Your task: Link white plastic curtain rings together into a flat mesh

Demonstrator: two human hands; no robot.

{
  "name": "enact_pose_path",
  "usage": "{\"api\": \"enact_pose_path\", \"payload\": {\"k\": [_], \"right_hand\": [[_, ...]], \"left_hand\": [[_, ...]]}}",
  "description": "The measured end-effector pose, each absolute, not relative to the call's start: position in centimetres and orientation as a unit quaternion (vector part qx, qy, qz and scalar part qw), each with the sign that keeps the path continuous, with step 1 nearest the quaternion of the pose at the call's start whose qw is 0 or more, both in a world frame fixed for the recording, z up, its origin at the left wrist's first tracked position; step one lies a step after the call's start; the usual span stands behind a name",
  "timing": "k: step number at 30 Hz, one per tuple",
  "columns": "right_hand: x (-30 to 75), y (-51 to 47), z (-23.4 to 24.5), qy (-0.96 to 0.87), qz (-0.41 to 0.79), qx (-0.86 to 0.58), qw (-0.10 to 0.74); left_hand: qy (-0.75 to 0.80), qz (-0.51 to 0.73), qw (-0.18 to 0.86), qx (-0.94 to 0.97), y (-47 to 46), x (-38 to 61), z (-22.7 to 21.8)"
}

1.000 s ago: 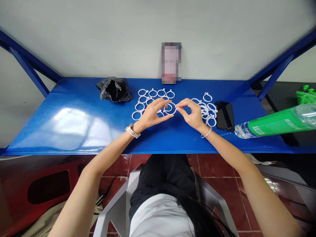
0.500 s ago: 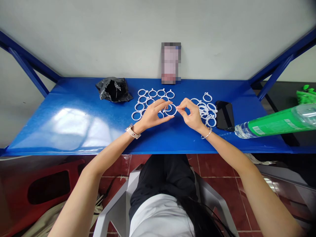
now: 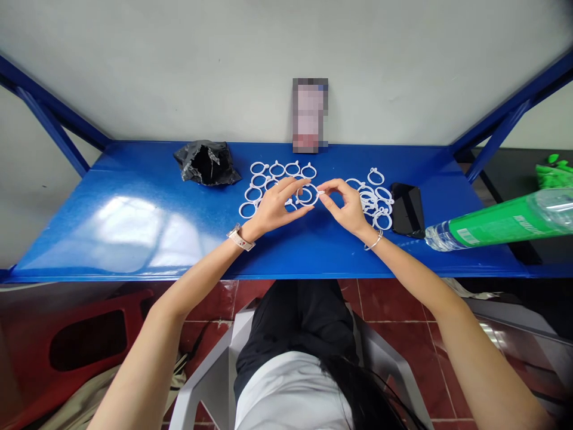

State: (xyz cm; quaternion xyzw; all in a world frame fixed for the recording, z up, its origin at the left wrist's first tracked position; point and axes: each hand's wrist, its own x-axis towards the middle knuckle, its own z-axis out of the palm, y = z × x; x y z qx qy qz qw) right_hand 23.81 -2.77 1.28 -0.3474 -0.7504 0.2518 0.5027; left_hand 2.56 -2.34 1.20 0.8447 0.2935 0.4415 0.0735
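Both hands meet over the middle of the blue table (image 3: pixel 134 221) and pinch one white plastic ring (image 3: pixel 308 196) between them. My left hand (image 3: pixel 277 209) grips the ring's left side with thumb and fingers; a watch sits on that wrist. My right hand (image 3: pixel 347 206) pinches the ring's right side and wears a thin bracelet. To the left and behind lie several white rings in neat rows (image 3: pixel 268 176). A looser heap of white rings (image 3: pixel 376 200) lies right of my right hand.
A crumpled black plastic bag (image 3: pixel 206 162) lies at the back left. A black phone (image 3: pixel 407 209) lies flat right of the ring heap. A green-labelled clear bottle (image 3: pixel 501 224) lies on its side at the right. A blurred upright card (image 3: pixel 310 114) leans against the wall.
The ring and both pinching hands have shifted slightly up and away from me; otherwise nothing has moved.
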Motion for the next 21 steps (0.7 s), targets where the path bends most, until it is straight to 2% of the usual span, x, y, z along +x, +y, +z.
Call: {"api": "enact_pose_path", "payload": {"k": [10, 21], "right_hand": [[23.78, -2.85, 0.99, -0.738, 0.282, -0.344, 0.507], [23.61, -3.33, 1.43, -0.785, 0.295, -0.307, 0.45]], "left_hand": [[0.355, 0.365, 0.085, 0.857, -2.41, 2.51, 1.17], [0.363, 0.328, 0.133, 0.862, -2.32, 2.74, 0.64]]}}
